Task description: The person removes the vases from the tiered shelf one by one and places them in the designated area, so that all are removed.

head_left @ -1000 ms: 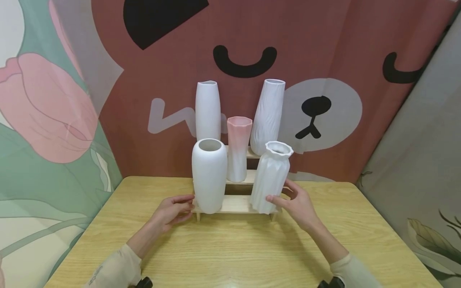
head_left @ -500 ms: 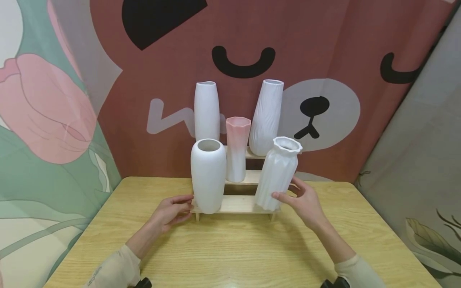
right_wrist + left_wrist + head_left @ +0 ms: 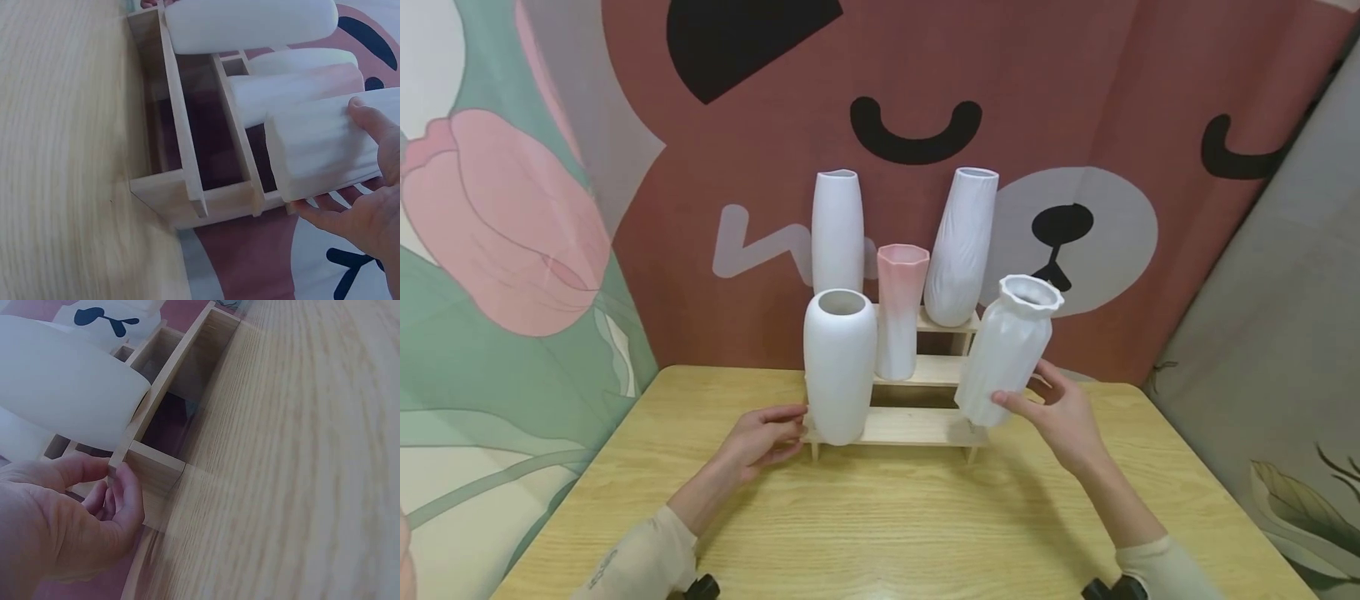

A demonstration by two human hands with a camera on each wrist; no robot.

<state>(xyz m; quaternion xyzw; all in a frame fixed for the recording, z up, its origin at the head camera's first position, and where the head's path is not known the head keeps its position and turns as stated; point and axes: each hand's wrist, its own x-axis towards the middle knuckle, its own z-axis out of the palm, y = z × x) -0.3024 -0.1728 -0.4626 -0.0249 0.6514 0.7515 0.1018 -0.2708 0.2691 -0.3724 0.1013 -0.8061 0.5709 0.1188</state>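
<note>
Near the far edge of the table (image 3: 850, 525), about midway between its far corners, the wooden stand (image 3: 917, 427) keeps the place it had a second ago, but its load has changed. The fluted vase (image 3: 1009, 350), with its ruffled mouth, was down at the right end of the front shelf; now it is raised and out to the right, by that shelf's right corner, leaning with its mouth toward the table's right edge. From the right wrist its base looks apart from the front shelf, so its weight is probably borne by the right hand (image 3: 1063, 417) alone, which grips its body, thumb on the near side and fingers behind. The left hand (image 3: 763, 442) stays narrowly pinched on the stand's left front corner, likely steadying it.

Counted by size: one table; one stand with three shelves; five vases; two hands. Of the vases, two tall ones are at the back, a smooth white vase (image 3: 837, 229) toward the left, its base hidden, and a textured white vase (image 3: 962, 250) at the top shelf's right end; one rounded white vase (image 3: 840, 375) stands at the front shelf's left end; one is the fluted one; one slim pink-and-white vase (image 3: 902, 317) stands on the middle shelf.
</note>
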